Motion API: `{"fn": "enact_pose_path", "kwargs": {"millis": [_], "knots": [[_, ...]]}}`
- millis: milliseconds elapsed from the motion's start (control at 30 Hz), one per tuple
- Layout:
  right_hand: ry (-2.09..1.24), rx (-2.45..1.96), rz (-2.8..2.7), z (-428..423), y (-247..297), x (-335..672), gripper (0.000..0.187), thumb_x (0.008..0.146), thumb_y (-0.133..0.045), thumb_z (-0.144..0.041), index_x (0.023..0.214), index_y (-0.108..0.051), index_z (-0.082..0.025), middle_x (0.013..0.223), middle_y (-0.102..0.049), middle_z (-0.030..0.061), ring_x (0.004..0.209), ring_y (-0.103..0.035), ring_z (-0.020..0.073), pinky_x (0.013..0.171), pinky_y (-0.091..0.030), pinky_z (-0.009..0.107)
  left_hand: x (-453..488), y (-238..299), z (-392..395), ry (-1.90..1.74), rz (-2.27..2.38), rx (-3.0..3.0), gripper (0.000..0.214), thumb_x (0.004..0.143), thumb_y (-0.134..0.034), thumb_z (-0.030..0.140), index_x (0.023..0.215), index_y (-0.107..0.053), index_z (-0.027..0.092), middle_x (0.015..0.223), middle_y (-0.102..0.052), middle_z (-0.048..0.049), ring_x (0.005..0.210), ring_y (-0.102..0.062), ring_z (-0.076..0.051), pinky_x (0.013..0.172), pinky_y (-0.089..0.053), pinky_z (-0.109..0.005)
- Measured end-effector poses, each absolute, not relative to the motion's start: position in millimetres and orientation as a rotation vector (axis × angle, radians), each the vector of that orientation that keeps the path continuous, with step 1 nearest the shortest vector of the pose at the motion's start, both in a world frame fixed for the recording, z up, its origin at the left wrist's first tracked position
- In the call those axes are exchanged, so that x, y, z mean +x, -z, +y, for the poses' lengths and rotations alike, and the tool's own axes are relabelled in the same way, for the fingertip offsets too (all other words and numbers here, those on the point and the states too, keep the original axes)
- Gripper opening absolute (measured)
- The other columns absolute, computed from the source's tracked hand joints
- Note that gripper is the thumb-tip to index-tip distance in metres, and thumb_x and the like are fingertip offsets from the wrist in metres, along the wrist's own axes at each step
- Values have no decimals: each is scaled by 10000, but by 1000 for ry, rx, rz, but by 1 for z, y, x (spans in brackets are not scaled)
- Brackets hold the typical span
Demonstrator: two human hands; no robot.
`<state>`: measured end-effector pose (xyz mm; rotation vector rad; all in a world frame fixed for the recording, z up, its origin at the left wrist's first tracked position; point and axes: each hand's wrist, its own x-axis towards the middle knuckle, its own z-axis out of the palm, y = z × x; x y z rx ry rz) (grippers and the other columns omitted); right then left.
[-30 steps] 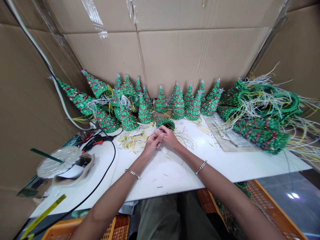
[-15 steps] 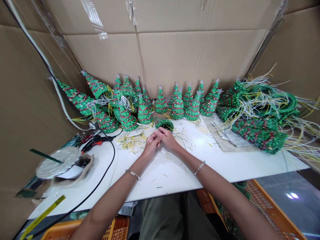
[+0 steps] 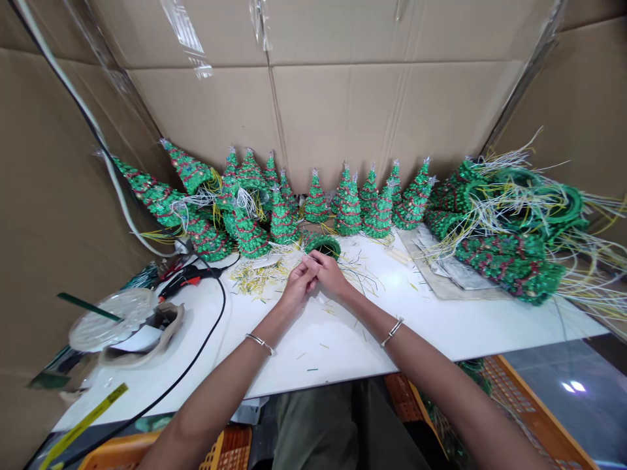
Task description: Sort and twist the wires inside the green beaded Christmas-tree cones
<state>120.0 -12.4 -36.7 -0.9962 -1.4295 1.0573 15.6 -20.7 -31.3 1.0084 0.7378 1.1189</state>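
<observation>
My left hand and my right hand meet at the fingertips above the white table, pinching what looks like a thin wire. Just beyond them, a green tinsel tree cone lies on its side, its dark hollow end showing. Yellow-green wire clippings are scattered left of my hands. Fine dark wires spread to the right. Behind these stands a row of several finished green tinsel trees with red garland.
Tangled wire-ended green cones lie heaped at right, near papers. A red-and-black glue gun with a black cable lies at left, near a clear plastic disc. Cardboard walls surround the table; an orange crate sits below.
My hands stay almost in place, with only small finger shifts. The whole scene shifts slightly in view, with the table and trees sitting a little differently.
</observation>
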Motion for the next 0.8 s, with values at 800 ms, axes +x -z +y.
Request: {"fn": "enact_pose_path", "kwargs": {"millis": [800], "knots": [[-1125,-904,-1138,-1,45,123,422,797,-558,-610,707,-535,-198,586,-427,-42,513,-428,101,502,-374,238,-28,-28,-61,-1359,1202,1673,290,838,-580,451,958,-703,217,867,-664,-53,704,-602,-163,608,-440,-265]]}}
